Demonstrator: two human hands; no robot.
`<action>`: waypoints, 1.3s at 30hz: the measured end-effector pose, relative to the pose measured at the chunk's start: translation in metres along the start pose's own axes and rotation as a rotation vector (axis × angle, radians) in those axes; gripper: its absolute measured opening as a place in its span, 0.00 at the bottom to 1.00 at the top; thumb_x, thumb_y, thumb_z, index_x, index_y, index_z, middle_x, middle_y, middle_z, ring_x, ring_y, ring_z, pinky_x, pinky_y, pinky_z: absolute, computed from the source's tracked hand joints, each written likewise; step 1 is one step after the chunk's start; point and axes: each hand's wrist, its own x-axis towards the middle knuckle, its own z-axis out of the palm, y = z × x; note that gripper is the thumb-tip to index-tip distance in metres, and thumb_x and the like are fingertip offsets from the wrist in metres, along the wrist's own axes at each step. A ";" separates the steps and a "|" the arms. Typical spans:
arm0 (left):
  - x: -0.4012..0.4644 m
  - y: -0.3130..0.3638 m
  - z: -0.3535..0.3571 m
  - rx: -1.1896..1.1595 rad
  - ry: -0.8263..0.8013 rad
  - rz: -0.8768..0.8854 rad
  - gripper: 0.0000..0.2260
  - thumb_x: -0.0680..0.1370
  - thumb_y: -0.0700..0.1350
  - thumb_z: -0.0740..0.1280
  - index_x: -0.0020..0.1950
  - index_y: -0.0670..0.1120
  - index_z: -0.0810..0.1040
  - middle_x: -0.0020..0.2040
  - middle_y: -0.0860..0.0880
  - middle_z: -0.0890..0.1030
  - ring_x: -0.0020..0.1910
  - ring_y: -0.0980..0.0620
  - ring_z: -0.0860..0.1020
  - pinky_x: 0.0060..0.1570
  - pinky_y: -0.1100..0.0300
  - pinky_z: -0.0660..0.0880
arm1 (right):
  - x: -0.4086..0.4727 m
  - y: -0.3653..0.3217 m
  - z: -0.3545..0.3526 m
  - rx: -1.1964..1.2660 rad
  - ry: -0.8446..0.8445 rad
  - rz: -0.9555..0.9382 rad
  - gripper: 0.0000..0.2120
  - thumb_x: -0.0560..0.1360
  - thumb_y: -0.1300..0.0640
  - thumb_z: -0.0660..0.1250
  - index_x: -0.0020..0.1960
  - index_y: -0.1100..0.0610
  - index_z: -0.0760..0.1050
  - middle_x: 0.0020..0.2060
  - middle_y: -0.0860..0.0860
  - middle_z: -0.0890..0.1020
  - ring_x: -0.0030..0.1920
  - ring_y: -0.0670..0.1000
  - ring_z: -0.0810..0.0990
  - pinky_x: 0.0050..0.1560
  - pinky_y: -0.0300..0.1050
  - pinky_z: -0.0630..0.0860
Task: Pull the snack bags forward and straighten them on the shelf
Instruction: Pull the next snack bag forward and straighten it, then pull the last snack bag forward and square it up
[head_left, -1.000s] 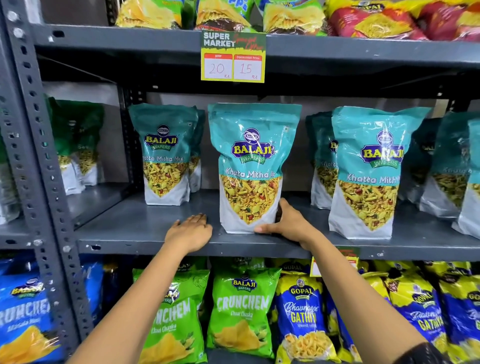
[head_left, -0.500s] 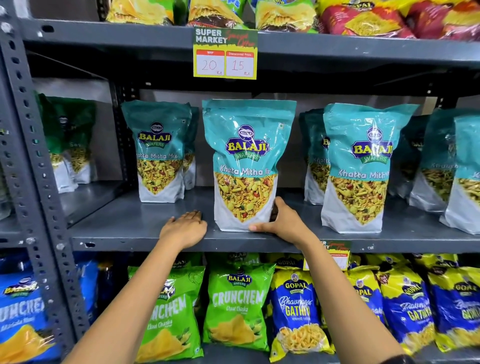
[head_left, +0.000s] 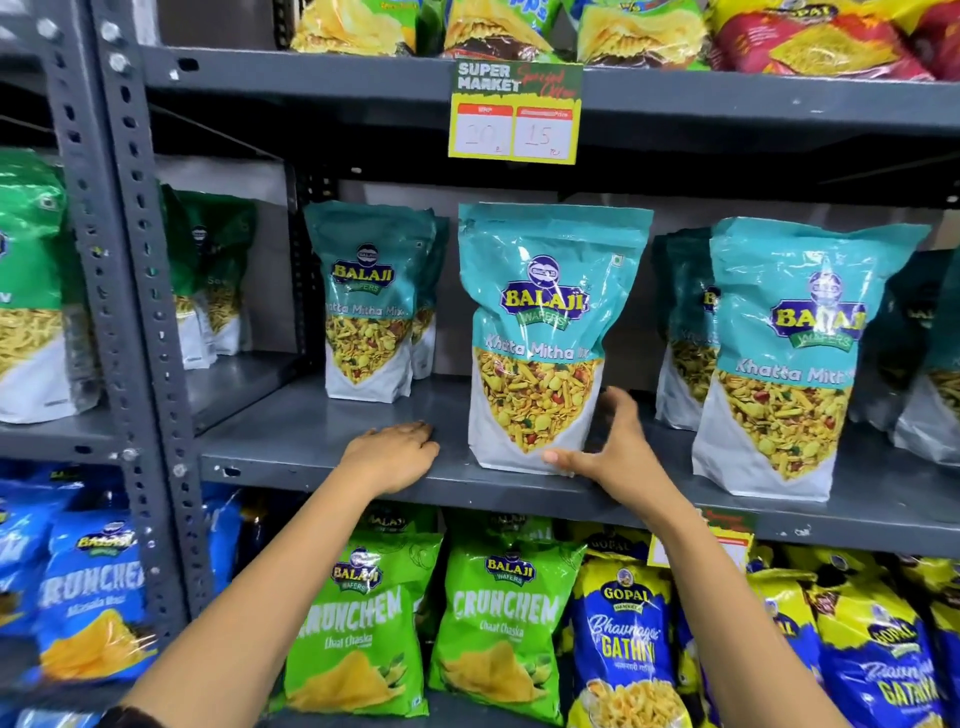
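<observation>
A teal Balaji Khatta Mitha snack bag (head_left: 545, 332) stands upright at the front of the grey middle shelf (head_left: 311, 441). My right hand (head_left: 615, 447) holds its lower right corner, thumb on the front bottom edge and fingers spread along its right side. My left hand (head_left: 389, 457) lies flat, palm down, on the shelf's front edge just left of that bag and holds nothing. Another teal bag (head_left: 366, 306) stands farther back to the left, with more behind it. A third teal bag (head_left: 784, 364) stands near the front on the right.
More teal bags (head_left: 680, 332) sit deeper on the right. A price tag (head_left: 514, 111) hangs from the shelf above. Green Crunchem bags (head_left: 358, 623) and blue Gopal bags (head_left: 623, 649) fill the shelf below. A perforated upright post (head_left: 124, 312) borders the left side.
My right hand's fingers have spread and slid up the bag's right side. My left hand stays flat on the shelf. The view has shifted slightly to the left.
</observation>
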 end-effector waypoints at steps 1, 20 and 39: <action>-0.002 -0.011 -0.001 -0.019 0.019 -0.024 0.25 0.82 0.53 0.47 0.78 0.50 0.57 0.80 0.51 0.57 0.77 0.50 0.59 0.75 0.51 0.57 | -0.006 -0.003 0.004 0.009 0.117 -0.075 0.52 0.57 0.43 0.80 0.72 0.54 0.57 0.68 0.49 0.68 0.69 0.50 0.68 0.65 0.42 0.65; -0.025 -0.150 -0.015 0.045 0.285 -0.118 0.19 0.81 0.46 0.52 0.67 0.42 0.73 0.63 0.41 0.78 0.62 0.40 0.77 0.59 0.47 0.75 | 0.119 -0.088 0.215 0.028 -0.195 0.098 0.43 0.69 0.58 0.75 0.74 0.62 0.53 0.66 0.58 0.68 0.67 0.56 0.68 0.60 0.47 0.68; -0.010 -0.164 -0.008 0.028 0.101 -0.065 0.27 0.82 0.51 0.47 0.78 0.39 0.53 0.80 0.43 0.54 0.79 0.48 0.53 0.77 0.53 0.49 | 0.157 -0.061 0.249 -0.004 -0.125 0.199 0.50 0.59 0.62 0.81 0.72 0.60 0.57 0.72 0.56 0.69 0.70 0.56 0.68 0.67 0.46 0.67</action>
